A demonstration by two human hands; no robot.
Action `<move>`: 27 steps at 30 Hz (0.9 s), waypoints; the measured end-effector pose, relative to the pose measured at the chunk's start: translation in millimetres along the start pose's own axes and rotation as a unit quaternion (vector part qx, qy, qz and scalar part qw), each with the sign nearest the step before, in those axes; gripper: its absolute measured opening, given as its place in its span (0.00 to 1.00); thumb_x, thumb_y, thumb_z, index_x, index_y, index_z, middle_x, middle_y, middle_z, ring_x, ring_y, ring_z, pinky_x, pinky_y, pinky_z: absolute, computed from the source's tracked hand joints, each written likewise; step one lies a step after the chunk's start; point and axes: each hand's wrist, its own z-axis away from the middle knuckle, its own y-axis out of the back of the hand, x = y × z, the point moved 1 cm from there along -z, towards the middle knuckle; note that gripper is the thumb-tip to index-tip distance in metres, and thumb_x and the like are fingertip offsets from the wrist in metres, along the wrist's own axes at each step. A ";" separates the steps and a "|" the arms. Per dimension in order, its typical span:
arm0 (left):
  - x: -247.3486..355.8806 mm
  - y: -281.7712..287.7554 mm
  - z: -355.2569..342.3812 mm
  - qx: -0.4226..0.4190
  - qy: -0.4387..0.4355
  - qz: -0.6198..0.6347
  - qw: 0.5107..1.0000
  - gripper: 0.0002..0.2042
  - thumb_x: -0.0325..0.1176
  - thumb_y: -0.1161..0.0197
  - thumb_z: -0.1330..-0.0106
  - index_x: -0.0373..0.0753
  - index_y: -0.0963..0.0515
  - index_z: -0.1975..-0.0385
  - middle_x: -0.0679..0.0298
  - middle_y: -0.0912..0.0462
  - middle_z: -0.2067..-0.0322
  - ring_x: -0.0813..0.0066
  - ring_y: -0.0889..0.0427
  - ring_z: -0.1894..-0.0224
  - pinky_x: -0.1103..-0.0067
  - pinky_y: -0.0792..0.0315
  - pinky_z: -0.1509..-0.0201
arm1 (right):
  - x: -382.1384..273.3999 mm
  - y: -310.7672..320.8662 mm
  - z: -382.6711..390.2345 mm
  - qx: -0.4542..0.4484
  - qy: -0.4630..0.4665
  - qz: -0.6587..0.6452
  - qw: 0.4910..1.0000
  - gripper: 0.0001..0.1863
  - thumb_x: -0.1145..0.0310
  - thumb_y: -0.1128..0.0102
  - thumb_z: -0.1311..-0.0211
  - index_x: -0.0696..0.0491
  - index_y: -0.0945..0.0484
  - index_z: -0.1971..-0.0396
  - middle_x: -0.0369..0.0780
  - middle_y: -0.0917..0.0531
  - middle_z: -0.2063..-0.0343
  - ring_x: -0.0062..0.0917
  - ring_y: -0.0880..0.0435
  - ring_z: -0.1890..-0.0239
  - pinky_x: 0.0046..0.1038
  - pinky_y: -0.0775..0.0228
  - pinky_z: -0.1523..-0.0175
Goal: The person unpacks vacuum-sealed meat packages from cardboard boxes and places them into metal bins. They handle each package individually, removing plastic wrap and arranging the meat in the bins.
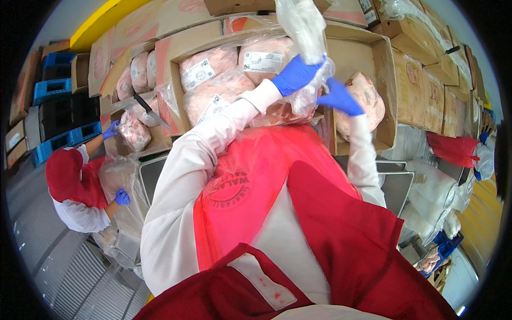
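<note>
My left hand, in a blue glove, is closed on a crumpled clear plastic bag. The bag stretches up from the fist toward the far side, and loose film also hangs beside it. Right of it, my right hand, also blue-gloved, is by the film's edge; motion smears its fingers. Beneath my hands, an open cardboard box holds several plastic-wrapped meat pieces, some with white labels. To the right, a bare meat cut lies in another open box, partly behind my right forearm.
At left, a co-worker in red and white reaches to wrapped meat in a box. A knife lies over that box's edge. Another knife rests on stacked cartons at right. Metal frames stand near my right side.
</note>
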 end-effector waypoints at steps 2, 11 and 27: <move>24.7 -10.3 1.9 -0.016 0.014 -0.026 0.999 0.20 0.42 0.43 0.36 0.31 0.29 0.53 0.61 0.22 0.61 0.76 0.26 0.60 0.77 0.30 0.54 | 56.6 -58.1 8.6 0.110 -0.015 -0.209 0.972 0.30 0.69 0.37 0.47 0.58 0.36 0.44 0.39 0.27 0.49 0.26 0.31 0.45 0.30 0.40 0.41; 98.4 21.1 33.6 0.011 -0.027 -0.068 0.997 0.17 0.39 0.38 0.39 0.33 0.26 0.56 0.63 0.21 0.64 0.77 0.25 0.60 0.78 0.30 0.55 | -11.1 -113.2 -16.1 0.289 0.092 -0.154 0.940 0.17 0.69 0.53 0.36 0.56 0.35 0.48 0.39 0.28 0.52 0.25 0.28 0.52 0.29 0.36 0.46; 7.6 256.6 153.4 0.471 0.012 0.210 0.857 0.25 0.51 0.53 0.33 0.33 0.30 0.51 0.56 0.23 0.57 0.65 0.22 0.58 0.72 0.26 0.52 | -129.3 -20.8 -75.9 0.090 0.215 0.101 0.967 0.20 0.62 0.42 0.43 0.53 0.28 0.52 0.43 0.21 0.61 0.36 0.22 0.58 0.32 0.32 0.52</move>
